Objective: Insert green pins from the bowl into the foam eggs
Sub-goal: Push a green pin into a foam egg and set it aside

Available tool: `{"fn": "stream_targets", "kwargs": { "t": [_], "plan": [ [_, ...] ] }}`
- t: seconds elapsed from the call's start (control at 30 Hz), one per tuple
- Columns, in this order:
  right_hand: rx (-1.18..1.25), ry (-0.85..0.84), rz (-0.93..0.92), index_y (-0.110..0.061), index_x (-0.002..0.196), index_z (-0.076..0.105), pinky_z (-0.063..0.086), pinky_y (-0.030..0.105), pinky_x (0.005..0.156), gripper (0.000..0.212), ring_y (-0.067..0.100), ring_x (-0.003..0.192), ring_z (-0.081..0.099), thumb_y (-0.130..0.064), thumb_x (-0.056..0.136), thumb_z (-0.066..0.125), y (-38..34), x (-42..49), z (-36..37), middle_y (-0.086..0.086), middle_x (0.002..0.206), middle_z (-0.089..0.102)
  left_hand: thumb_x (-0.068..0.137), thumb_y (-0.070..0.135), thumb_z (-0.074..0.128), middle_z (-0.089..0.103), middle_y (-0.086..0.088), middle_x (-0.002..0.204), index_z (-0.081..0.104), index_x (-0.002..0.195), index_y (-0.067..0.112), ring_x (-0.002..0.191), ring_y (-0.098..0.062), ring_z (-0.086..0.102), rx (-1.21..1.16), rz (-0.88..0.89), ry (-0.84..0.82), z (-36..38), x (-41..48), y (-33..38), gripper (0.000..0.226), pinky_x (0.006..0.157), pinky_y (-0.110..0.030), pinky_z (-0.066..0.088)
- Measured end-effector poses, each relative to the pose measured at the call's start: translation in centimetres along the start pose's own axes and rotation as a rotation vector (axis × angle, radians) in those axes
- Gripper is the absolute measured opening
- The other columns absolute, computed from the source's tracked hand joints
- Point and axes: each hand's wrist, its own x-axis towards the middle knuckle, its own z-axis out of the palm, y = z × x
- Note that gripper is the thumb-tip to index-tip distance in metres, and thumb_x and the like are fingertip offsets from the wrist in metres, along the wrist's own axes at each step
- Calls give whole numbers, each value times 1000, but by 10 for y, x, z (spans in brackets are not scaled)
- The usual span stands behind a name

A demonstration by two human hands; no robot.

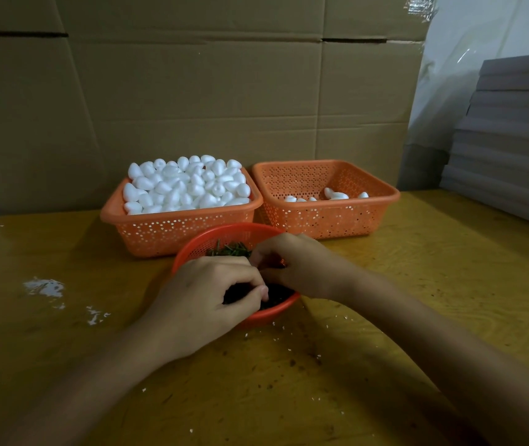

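Note:
A round red bowl (211, 241) with dark green pins (229, 249) stands on the table in front of me. My left hand (205, 297) hovers over its near side, fingers and thumb curled round a dark clump that looks like pins. My right hand (298, 265) reaches in from the right, its curled fingertips down among the pins and touching the left hand's fingers; what they hold is hidden. Behind the bowl, an orange basket (173, 230) is heaped with white foam eggs (186, 185). A second orange basket (327, 217) to its right holds a few foam eggs (337, 195).
Both baskets stand against a cardboard wall (192, 91). Stacked grey boards (510, 133) rise at the right edge of the yellow wooden table (417, 284). White foam crumbs (44, 288) lie on the table to the left and near the bowl.

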Motion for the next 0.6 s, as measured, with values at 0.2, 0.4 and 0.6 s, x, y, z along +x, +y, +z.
{"fn": "stream_targets", "kwargs": {
  "t": [0.2, 0.4, 0.6],
  "plan": [
    [-64, 28, -43, -17, 106, 75, 48, 38, 86, 17, 19, 98, 65, -19, 104, 58, 1, 0, 5, 2, 103, 75, 92, 48, 54, 71, 22, 88, 78, 86, 34, 87, -4, 70, -22, -20, 0, 0, 1, 1, 28, 74, -39, 55],
    [-102, 15, -41, -22, 94, 71, 46, 43, 83, 23, 22, 94, 62, -30, 106, 53, 1, -2, 6, 3, 92, 70, 91, 49, 55, 71, 19, 87, 77, 86, 34, 82, -8, 70, -36, -33, 6, 0, 2, 1, 28, 72, -44, 55],
    [-106, -34, -39, -30, 78, 53, 44, 40, 78, 26, 18, 86, 57, -27, 103, 59, -3, -3, 0, -3, 83, 62, 91, 49, 54, 71, 21, 87, 77, 84, 33, 85, -5, 69, -19, -29, 7, 0, 2, 2, 28, 72, -40, 55]
  ]
}}
